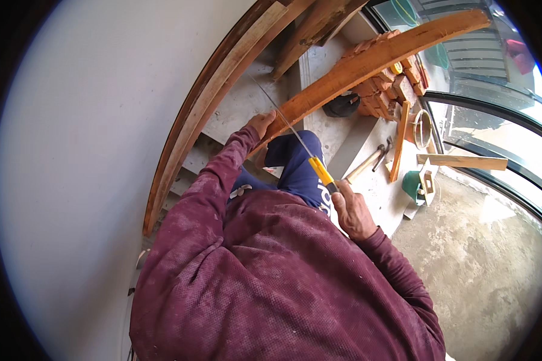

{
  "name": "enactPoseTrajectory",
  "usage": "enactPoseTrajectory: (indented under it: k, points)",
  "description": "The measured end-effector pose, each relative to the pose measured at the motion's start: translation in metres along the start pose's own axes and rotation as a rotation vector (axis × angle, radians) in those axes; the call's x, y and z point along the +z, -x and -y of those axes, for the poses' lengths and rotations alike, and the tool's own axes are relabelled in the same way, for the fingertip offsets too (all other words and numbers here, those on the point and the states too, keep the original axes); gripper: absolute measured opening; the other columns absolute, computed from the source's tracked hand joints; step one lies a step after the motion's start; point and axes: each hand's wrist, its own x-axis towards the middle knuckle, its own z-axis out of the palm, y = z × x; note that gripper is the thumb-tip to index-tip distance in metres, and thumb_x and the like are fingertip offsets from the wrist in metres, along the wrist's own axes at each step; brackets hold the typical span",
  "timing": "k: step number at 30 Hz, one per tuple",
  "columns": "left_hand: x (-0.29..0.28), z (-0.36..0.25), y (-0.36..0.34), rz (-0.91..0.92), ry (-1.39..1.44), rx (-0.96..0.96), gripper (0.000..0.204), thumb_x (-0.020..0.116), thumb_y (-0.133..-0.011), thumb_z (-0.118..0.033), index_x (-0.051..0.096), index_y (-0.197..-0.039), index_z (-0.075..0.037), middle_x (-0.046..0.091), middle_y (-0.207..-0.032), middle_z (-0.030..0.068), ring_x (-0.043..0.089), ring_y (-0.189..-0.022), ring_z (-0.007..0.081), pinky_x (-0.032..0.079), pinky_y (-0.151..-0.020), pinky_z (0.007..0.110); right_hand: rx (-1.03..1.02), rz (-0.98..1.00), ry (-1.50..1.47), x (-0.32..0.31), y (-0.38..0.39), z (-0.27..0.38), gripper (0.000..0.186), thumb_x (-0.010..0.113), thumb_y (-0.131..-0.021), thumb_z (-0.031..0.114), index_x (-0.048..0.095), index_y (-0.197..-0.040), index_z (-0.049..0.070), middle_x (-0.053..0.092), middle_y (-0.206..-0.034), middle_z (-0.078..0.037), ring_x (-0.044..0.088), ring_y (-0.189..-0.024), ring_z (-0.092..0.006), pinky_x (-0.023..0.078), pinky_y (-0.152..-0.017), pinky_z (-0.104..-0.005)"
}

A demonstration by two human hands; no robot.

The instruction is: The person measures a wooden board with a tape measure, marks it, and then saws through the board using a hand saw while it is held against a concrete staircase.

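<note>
A long reddish-brown wooden plank (367, 66) slants from near my knees up to the far right. My left hand (262, 124) is closed around its near end, the fingers partly hidden by the wood. A handsaw (323, 171) with a yellow and dark handle lies across the plank just right of that hand. Its thin blade shows nearly edge-on and reaches past the plank's far side; how deep it sits in the wood I cannot tell. My right hand (354, 212) is wrapped around the saw's handle, close to my right thigh.
Long boards (214, 96) lean along the white wall at left. Reddish bricks (382, 90) are piled beyond the plank, beside a black bag (342, 106). A hammer (367, 163), loose wood pieces (464, 161) and a green container (412, 184) lie right, near glass panels (494, 126).
</note>
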Motion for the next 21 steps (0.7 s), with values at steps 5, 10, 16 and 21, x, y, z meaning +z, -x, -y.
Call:
enactPoseTrajectory:
  k: [5,10,16,21]
  points:
    - [0.010,0.003,0.001,0.022,-0.256,0.155,0.072,0.034,-0.093,-0.062,0.067,-0.101,0.002,0.068,-0.088,0.0127,0.062,-0.084,0.0210,0.046,-0.081,0.032,0.068,-0.041,0.095,0.034,0.015,0.000,0.035,0.044,-0.099,0.033,0.048,-0.111,0.000,0.054,-0.063,-0.027,0.057,-0.057,-0.0446,0.042,-0.054,-0.0487]
    - [-0.004,0.017,-0.017,-0.016,-0.287,0.037,0.074,0.028,-0.094,-0.061,0.067,-0.102,0.001,0.068,-0.095,0.0200,0.065,-0.087,0.0264,0.047,-0.082,0.035,0.130,-0.033,0.105,0.052,0.020,0.018,0.037,0.044,-0.099,0.034,0.048,-0.113,0.000,0.055,-0.064,-0.027,0.058,-0.059,-0.0444,0.043,-0.055,-0.0483]
    - [-0.006,-0.008,0.001,-0.023,-0.669,0.409,0.030,0.040,-0.095,-0.024,0.056,-0.118,-0.015,0.064,-0.096,0.0245,0.062,-0.091,0.0411,0.050,-0.078,0.045,0.162,-0.065,0.161,0.056,0.032,0.041,0.039,0.042,-0.099,0.036,0.049,-0.112,0.000,0.057,-0.066,-0.027,0.058,-0.058,-0.0437,0.044,-0.056,-0.0474]
    - [-0.012,0.011,-0.011,-0.023,-0.590,0.332,0.030,0.041,-0.094,-0.019,0.053,-0.121,-0.016,0.063,-0.099,0.0244,0.061,-0.088,0.0434,0.050,-0.079,0.047,0.214,-0.073,0.136,0.051,0.039,0.072,0.033,0.045,-0.099,0.033,0.049,-0.109,0.002,0.056,-0.063,-0.025,0.057,-0.055,-0.0432,0.043,-0.052,-0.0472]
